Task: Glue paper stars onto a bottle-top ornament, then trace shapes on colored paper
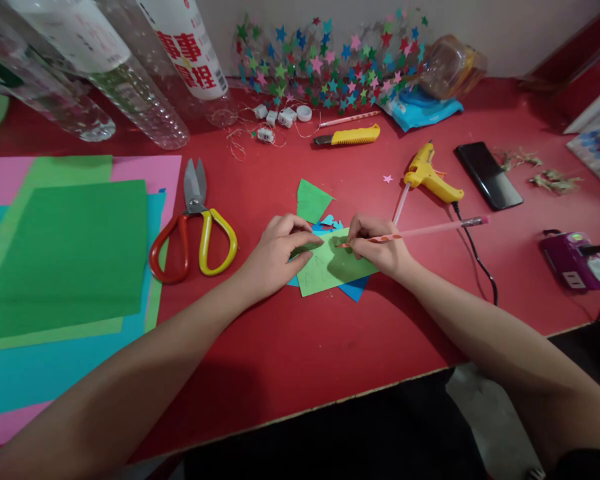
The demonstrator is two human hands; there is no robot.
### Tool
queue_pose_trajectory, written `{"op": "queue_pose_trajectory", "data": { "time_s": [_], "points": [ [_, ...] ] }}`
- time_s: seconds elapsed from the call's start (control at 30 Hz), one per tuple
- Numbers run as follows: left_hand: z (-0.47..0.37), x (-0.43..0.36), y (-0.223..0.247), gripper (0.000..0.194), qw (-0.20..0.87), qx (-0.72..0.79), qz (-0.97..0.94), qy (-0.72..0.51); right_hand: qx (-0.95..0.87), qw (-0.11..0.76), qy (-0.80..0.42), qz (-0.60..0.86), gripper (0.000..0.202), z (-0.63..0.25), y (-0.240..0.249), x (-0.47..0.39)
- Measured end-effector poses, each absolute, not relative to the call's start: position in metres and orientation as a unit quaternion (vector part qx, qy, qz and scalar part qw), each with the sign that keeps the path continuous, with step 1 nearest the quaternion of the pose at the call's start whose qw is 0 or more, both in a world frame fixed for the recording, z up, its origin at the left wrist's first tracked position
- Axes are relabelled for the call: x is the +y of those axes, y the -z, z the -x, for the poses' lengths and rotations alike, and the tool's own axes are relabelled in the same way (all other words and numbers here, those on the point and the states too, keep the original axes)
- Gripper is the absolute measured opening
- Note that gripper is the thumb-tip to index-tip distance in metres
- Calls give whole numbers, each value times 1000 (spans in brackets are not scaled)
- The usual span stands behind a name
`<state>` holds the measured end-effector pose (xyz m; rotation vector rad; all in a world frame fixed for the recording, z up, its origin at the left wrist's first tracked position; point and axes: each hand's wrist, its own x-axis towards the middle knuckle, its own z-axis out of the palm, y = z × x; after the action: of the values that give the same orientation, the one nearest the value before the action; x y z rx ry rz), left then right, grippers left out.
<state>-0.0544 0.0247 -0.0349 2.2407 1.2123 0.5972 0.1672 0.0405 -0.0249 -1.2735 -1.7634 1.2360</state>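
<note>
My right hand [383,250] pinches a pink pencil [430,230], its tip on a light green paper strip [325,279]. Faint pencil lines show on the strip's left part. My left hand [280,253] rests over the strip's left end, thumb and fingers apart, holding nothing. Beneath the strip, blue paper [357,290] sticks out, and small blue scraps [330,222] lie at its far edge. Just beyond them is a darker green paper piece [313,200] with a curved edge.
Scissors [195,210] lie left beside stacked coloured sheets [80,247]. A yellow cutter [353,136], a glue gun [430,175] and a phone [487,175] lie beyond my hands. Plastic bottles [145,100] and a star-covered clear container [330,63] line the back. A purple power adapter [575,260] sits right.
</note>
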Motion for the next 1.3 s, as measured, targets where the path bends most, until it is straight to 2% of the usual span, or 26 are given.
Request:
{"op": "queue_pose_trajectory", "data": {
  "time_s": [1.03,1.3],
  "points": [
    [55,26,33,25,263,448,-827,-215,-699,325,-469,430,5,-162,34,37],
    [55,26,34,26,258,450,-828,-212,-680,346,-452,462,7,-163,33,37]
  ]
}}
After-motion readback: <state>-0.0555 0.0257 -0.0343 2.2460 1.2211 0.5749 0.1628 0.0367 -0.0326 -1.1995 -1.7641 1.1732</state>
